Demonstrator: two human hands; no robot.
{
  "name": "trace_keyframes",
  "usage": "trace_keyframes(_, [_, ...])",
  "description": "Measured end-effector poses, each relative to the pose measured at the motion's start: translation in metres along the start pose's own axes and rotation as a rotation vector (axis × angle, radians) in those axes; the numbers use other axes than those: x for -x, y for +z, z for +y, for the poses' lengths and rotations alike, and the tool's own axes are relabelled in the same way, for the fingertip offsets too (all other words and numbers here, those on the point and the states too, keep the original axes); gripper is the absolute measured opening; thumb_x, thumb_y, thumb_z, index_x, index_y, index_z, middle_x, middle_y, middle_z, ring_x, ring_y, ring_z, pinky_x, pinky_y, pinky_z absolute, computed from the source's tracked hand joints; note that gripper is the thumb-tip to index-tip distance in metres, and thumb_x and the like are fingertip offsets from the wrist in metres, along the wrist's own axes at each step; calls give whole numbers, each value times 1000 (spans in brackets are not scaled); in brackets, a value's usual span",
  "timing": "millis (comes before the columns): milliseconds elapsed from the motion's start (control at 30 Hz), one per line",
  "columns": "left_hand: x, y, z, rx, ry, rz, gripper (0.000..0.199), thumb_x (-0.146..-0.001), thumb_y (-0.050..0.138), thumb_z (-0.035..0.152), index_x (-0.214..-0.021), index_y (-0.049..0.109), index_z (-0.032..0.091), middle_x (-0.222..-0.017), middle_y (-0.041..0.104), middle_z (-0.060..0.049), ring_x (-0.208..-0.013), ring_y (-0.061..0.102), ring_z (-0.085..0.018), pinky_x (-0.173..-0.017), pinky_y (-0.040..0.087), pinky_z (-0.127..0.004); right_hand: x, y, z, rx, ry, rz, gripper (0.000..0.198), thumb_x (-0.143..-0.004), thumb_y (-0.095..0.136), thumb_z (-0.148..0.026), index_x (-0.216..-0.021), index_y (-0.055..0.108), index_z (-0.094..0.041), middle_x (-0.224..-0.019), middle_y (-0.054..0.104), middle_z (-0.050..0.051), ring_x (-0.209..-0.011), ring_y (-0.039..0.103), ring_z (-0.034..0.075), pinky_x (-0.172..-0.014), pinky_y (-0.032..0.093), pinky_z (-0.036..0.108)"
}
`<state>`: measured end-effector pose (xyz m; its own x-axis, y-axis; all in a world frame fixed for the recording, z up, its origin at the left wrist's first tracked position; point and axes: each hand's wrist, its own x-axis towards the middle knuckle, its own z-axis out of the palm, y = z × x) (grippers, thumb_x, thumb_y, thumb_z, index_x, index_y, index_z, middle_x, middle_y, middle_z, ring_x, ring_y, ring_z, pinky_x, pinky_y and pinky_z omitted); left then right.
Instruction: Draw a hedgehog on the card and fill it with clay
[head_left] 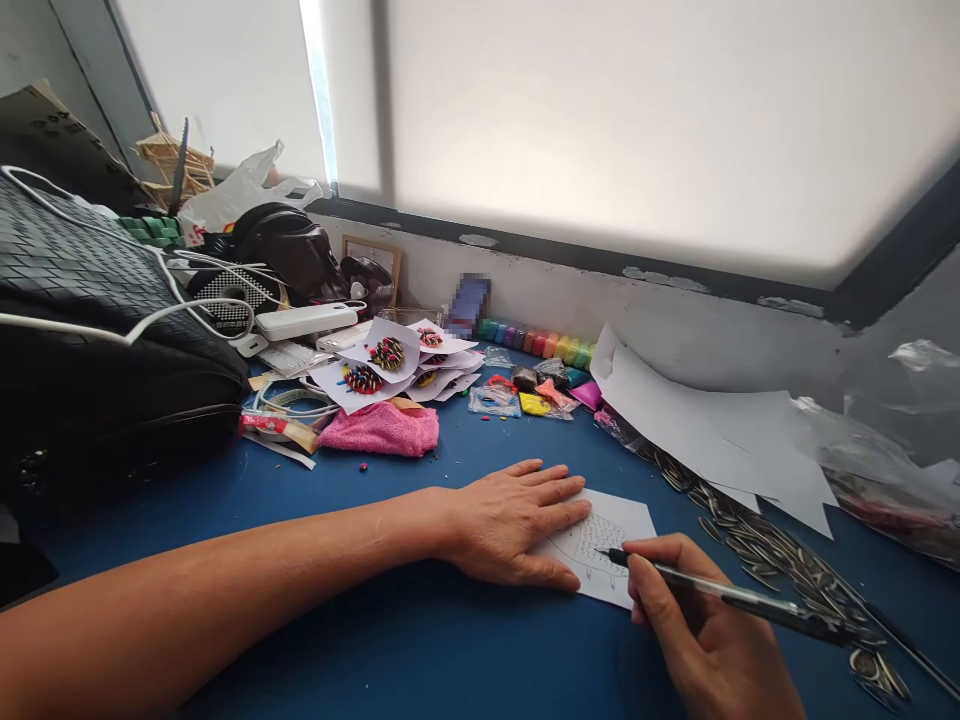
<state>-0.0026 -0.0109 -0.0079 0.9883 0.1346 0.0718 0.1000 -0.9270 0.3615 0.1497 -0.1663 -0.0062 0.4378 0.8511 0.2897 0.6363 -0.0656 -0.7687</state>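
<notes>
My left hand [517,525] lies flat with its fingers spread, its fingertips and thumb resting on a small sheet of white paper [637,515]. Drawn on that sheet is a rounded outline filled with short marks, with small leg-like strokes below; part of it is under my left hand. My right hand [697,610] grips a black pen [720,588] with a clear barrel. The pen's tip meets, or nearly meets, the marked area of the drawing.
Sunflower seeds [780,555] lie on the blue table [420,640] at right, beside large white sheets [690,430]. Behind are colourful clay packets [536,403], a pink cloth [382,428] and papers with seed-studded figures [388,353]. A black woven bag [97,300] stands at left.
</notes>
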Motion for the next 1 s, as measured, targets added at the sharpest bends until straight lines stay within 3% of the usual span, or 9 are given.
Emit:
trace_keyframes(267, [-6, 1, 2, 13, 1, 0, 73, -93, 40, 58, -151, 24, 15, -158, 17, -15, -147, 9, -31, -119, 10, -48, -2, 4, 5, -34, 49, -30, 29, -85, 52, -54, -85, 56, -26, -55, 48, -6, -53, 48, 13, -50, 35, 25])
trace_keyframes(367, [-6, 3, 2, 6, 3, 56, 77, -90, 45, 61, -149, 29, 14, -158, 15, -16, -147, 10, -31, -119, 10, -47, -2, 3, 7, -10, 27, -22, 28, -85, 53, -54, -82, 56, -26, -55, 47, -6, -51, 45, 12, -48, 33, 24])
trace_keyframes(567, [-5, 7, 0, -4, 45, 124, 67, -88, 52, 57, -139, 44, 13, -151, 37, -14, -142, 29, -30, -118, 20, -43, -3, 3, 5, 21, -15, -50, 26, -87, 52, -51, -80, 57, -26, -54, 44, -6, -48, 41, 12, -44, 28, 24])
trace_keyframes(1000, [-4, 6, 1, -14, 24, 29, 70, -94, 40, 56, -149, 28, 15, -157, 21, -14, -146, 16, -31, -118, 17, -48, -13, -4, 21, 139, -180, -153, 23, -91, 48, -46, -85, 57, -25, -54, 46, -6, -45, 43, 11, -39, 35, 21])
